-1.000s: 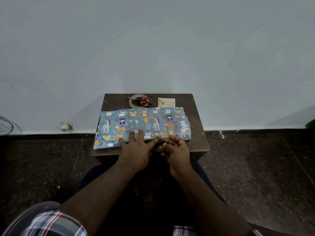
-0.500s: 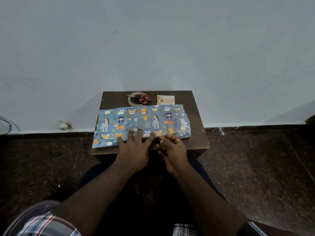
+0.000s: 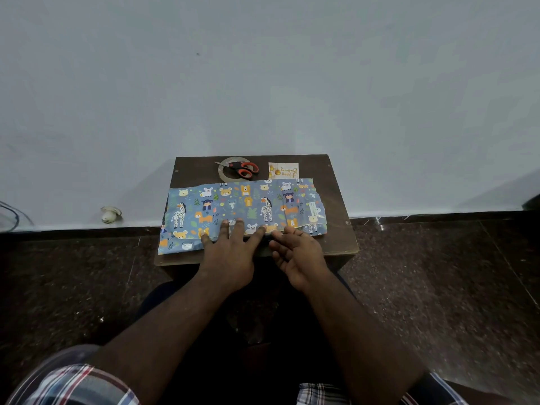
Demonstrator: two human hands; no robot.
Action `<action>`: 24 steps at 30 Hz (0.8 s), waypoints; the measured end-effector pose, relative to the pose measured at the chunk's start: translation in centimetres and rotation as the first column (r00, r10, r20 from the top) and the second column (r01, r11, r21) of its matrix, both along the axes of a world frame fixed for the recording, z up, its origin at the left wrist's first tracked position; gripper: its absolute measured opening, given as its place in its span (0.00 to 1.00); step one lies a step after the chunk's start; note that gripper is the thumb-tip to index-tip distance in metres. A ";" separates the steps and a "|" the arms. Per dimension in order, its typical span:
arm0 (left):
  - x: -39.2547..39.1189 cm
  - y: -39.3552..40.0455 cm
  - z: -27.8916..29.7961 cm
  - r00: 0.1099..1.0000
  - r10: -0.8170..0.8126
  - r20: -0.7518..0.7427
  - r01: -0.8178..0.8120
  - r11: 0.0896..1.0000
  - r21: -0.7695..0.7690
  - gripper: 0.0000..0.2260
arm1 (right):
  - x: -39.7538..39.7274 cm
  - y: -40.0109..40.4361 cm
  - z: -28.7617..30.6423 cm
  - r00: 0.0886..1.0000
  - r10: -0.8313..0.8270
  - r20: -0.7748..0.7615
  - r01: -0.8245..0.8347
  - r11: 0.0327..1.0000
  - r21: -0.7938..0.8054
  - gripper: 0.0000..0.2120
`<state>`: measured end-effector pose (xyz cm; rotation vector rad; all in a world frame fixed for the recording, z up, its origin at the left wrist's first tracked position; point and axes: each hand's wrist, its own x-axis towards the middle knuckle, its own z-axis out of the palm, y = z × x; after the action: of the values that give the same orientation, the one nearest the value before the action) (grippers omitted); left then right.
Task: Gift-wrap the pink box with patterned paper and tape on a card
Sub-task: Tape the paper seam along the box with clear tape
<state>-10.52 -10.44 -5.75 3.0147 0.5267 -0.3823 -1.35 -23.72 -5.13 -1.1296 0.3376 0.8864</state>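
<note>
Blue wrapping paper [image 3: 233,204] printed with cartoon animals lies across a small dark wooden table [image 3: 339,200]. The pink box is hidden, presumably under the paper. My left hand [image 3: 230,252] presses flat on the paper's near edge, fingers spread. My right hand [image 3: 298,252] sits just right of it at the same edge, palm turned partly up, fingers loosely bent and holding nothing. A roll of clear tape [image 3: 226,175] sits at the table's back, with red-handled scissors [image 3: 241,168] lying on top of it. Beside them on the right is a small greeting card [image 3: 283,170].
The table stands against a pale wall. Dark speckled floor surrounds it. A small white object [image 3: 110,214] sits on the floor by the wall at left, and a cable [image 3: 11,217] shows at the far left edge. My knees are under the table's near edge.
My right hand has slipped off the paper's near edge and turned palm up. My left hand still presses the paper. The paper has not shifted.
</note>
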 end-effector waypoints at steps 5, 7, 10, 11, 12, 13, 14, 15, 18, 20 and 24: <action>0.2 0.0 0.3 1.000 0.007 -0.015 -0.008 1.000 -0.016 0.33 | 0.6 0.0 0.6 0.998 0.011 -0.066 -0.014 0.999 -0.034 0.09; 0.3 0.0 0.4 1.000 0.013 -0.016 -0.014 1.000 -0.018 0.34 | 0.7 -0.1 0.5 0.996 0.017 -0.082 -0.019 0.999 -0.032 0.10; 0.7 0.1 0.6 1.000 0.010 -0.019 -0.010 1.000 -0.012 0.35 | 0.8 -0.2 0.5 0.994 0.027 -0.103 -0.031 0.999 -0.034 0.12; 0.8 0.1 0.6 1.000 0.012 -0.018 -0.012 1.000 -0.015 0.35 | 0.8 -0.2 0.4 0.994 0.027 -0.105 -0.032 0.999 -0.040 0.14; 1.0 0.1 0.7 1.000 0.016 -0.019 -0.017 1.000 -0.024 0.35 | 0.7 -0.2 0.4 0.994 0.028 -0.106 -0.032 0.999 -0.042 0.14; 1.1 0.0 0.7 1.000 0.020 -0.019 -0.021 0.999 -0.031 0.34 | 0.6 -0.2 0.4 0.994 0.026 -0.104 -0.031 0.999 -0.043 0.15; 1.3 0.0 0.7 1.000 0.022 -0.021 -0.023 0.999 -0.032 0.34 | 0.6 -0.2 0.4 0.995 0.026 -0.101 -0.030 0.999 -0.041 0.15; 1.4 0.0 0.7 0.999 0.021 -0.024 -0.022 0.999 -0.026 0.33 | 0.6 -0.2 0.4 0.995 0.026 -0.096 -0.030 0.999 -0.044 0.15; 1.7 0.0 0.7 0.999 0.019 -0.039 -0.020 1.000 -0.011 0.33 | 0.7 -0.4 0.6 0.995 0.034 -0.092 -0.039 0.998 -0.054 0.13; 1.9 0.0 0.7 0.998 0.024 -0.051 -0.024 1.000 -0.013 0.34 | 0.8 -0.4 0.6 0.996 0.037 -0.086 -0.043 0.997 -0.065 0.12; 2.1 0.0 0.6 0.998 0.023 -0.061 -0.024 1.000 -0.014 0.34 | 0.4 -0.4 0.6 0.998 0.059 -0.025 -0.060 0.995 -0.080 0.11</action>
<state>-8.47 -10.44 -5.17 2.9884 0.5599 -0.4755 -0.95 -24.14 -4.55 -1.2101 0.3630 0.9456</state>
